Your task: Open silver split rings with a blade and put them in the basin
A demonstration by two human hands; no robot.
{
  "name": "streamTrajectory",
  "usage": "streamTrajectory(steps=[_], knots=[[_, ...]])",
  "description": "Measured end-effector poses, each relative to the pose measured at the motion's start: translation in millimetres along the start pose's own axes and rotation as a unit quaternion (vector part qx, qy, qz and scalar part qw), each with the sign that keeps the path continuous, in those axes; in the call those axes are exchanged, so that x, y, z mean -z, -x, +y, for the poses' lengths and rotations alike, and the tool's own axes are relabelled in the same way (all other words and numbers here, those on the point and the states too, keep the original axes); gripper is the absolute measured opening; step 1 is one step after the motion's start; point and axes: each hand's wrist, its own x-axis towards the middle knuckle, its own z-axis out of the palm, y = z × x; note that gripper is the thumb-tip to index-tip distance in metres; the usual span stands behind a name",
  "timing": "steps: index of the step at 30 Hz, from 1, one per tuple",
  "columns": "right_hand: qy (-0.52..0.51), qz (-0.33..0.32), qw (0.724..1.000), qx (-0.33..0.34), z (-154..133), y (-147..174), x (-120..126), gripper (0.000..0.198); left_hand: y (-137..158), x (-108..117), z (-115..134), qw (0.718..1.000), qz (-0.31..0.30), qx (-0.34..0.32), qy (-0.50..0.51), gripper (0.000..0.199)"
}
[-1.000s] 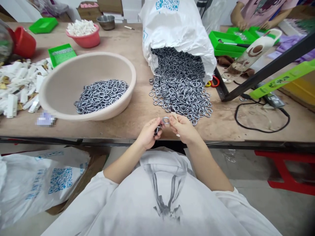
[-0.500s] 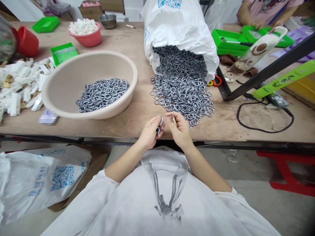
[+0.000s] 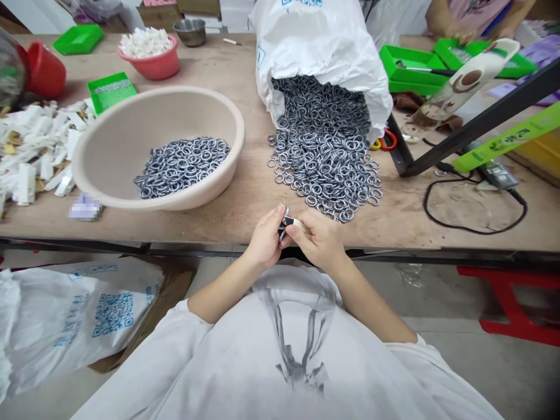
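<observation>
My left hand [image 3: 266, 236] is closed on a few grey rings [image 3: 286, 211], partly hidden by the fingers. My right hand [image 3: 321, 236] grips a small knife [image 3: 301, 225] by its pale handle, its dark blade against the rings. Both hands meet just over the table's front edge. Beyond them a heap of loose grey rings [image 3: 328, 175] spills from a white sack [image 3: 324, 46] lying on its side. To the left stands a wide beige basin [image 3: 161, 111], with more of these rings piled in it.
White plastic pieces [image 3: 41, 140] lie heaped at the left. Behind are a red bowl [image 3: 160, 64], green trays [image 3: 111, 92] and a metal bowl [image 3: 190, 33]. At right are a black metal bar [image 3: 481, 125], a looped cable [image 3: 472, 230] and a co-worker's hands [image 3: 464, 35].
My right hand has turned inward and brought the knife across to the rings in my left hand. The left hand has hardly moved, and the view has shifted slightly.
</observation>
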Motion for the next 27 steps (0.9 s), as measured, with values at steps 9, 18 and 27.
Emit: streamTrajectory(steps=[9, 18, 27], knots=[[0.045, -0.031, 0.998, -0.001, -2, -5, 3, 0.047, 0, 1, -3, 1.000, 0.005, -0.004, 0.004, 0.050], [-0.109, -0.061, 0.985, -0.118, -2, -3, -8, 0.045, -6, 7, -3, 1.000, -0.019, 0.004, -0.011, 0.051], [-0.012, 0.115, 0.958, -0.262, 52, -25, 10, 0.049, 4, 10, -1, 0.995, -0.089, 0.018, -0.035, 0.050]])
